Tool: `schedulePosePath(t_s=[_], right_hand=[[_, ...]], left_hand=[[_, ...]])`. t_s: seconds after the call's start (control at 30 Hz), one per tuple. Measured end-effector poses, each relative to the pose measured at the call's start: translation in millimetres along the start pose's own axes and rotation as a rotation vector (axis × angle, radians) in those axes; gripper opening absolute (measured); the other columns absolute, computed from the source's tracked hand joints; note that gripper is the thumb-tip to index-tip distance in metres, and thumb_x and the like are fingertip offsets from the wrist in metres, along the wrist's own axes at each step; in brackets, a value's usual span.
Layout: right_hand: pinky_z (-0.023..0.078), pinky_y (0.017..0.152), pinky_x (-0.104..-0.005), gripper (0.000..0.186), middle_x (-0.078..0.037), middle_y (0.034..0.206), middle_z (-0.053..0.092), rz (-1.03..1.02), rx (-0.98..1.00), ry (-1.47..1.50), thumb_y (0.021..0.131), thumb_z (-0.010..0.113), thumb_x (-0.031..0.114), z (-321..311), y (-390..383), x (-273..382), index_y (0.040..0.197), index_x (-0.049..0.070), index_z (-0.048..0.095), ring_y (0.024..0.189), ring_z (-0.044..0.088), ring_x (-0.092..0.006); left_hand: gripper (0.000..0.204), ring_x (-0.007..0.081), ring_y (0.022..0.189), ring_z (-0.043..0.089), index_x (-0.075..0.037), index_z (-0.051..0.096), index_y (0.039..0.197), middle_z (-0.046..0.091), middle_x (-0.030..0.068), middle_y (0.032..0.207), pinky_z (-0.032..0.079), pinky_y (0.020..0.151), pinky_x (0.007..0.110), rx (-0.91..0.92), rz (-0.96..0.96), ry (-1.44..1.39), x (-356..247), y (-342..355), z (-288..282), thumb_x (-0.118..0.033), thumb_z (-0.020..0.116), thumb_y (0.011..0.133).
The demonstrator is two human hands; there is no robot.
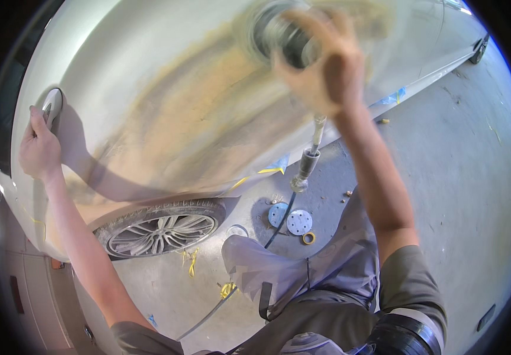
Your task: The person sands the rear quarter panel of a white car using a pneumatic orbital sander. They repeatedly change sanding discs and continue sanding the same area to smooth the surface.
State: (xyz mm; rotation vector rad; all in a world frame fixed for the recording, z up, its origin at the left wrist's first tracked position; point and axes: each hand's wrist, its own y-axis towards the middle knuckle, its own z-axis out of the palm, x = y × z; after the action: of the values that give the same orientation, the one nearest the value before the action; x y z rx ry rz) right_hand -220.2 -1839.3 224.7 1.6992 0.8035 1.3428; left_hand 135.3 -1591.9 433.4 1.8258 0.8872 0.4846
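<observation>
My right hand grips a round air sander, blurred by motion, against the side of a white car. Under and around it spreads a sanded patch of tan filler with grey edges. A metal fitting and a dark air hose hang below the tool. At the left, my left hand is closed on the car's door handle, though some of its fingers are hidden.
Below the panel is a spoked wheel. On the grey floor lie a white sanding disc, a blue sanding disc, a yellow tape roll and crumpled yellow tape. Blue masking tape clings to the car's lower edge.
</observation>
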Motion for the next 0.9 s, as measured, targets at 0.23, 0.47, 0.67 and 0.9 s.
schedulePosePath(t_s=[0.23,0.47,0.67,0.9], right_hand=[[0.059,0.055,-0.0352,0.04,-0.011,0.118,0.063,-0.488,0.172,0.062,0.079,0.077,0.024,49.2,-100.2,35.0,0.118,0.031,0.07,0.08,0.071,-0.0256],[0.055,0.084,-0.0392,0.044,-0.019,0.11,0.064,-0.051,-0.127,0.022,0.072,0.076,0.0,-31.4,29.1,-46.1,0.115,0.0,0.065,0.098,0.067,-0.0359],[0.059,0.059,-0.034,0.037,-0.011,0.117,0.063,-0.343,0.121,0.105,0.081,0.074,0.021,31.1,-71.7,-2.0,0.116,0.031,0.071,0.078,0.071,-0.0251],[0.06,0.083,-0.0392,0.041,-0.01,0.113,0.072,-0.187,0.018,-0.028,0.072,0.084,0.016,-19.4,-5.9,-50.3,0.112,0.017,0.075,0.098,0.071,-0.0305]], left_hand=[[0.065,0.0241,0.103,0.074,-0.019,0.082,0.111,0.08,0.0003,0.103,0.054,0.09,0.036,-0.005,0.039,-0.036,3.6,-1.3,-3.0,-0.07,0.043,0.098],[0.063,0.0265,0.095,0.074,-0.018,0.084,0.101,0.08,0.0028,0.095,0.055,0.083,0.038,-0.086,0.016,0.017,4.7,2.2,4.5,-0.066,0.043,0.098],[0.064,0.0261,0.099,0.075,-0.015,0.083,0.104,0.08,0.0028,0.099,0.054,0.087,0.038,-0.103,0.072,0.022,14.3,3.5,5.1,-0.065,0.043,0.099],[0.062,0.0251,0.099,0.075,-0.014,0.083,0.106,0.08,0.0037,0.1,0.055,0.086,0.038,-0.098,-0.003,0.069,17.6,7.3,7.1,-0.062,0.044,0.1]])
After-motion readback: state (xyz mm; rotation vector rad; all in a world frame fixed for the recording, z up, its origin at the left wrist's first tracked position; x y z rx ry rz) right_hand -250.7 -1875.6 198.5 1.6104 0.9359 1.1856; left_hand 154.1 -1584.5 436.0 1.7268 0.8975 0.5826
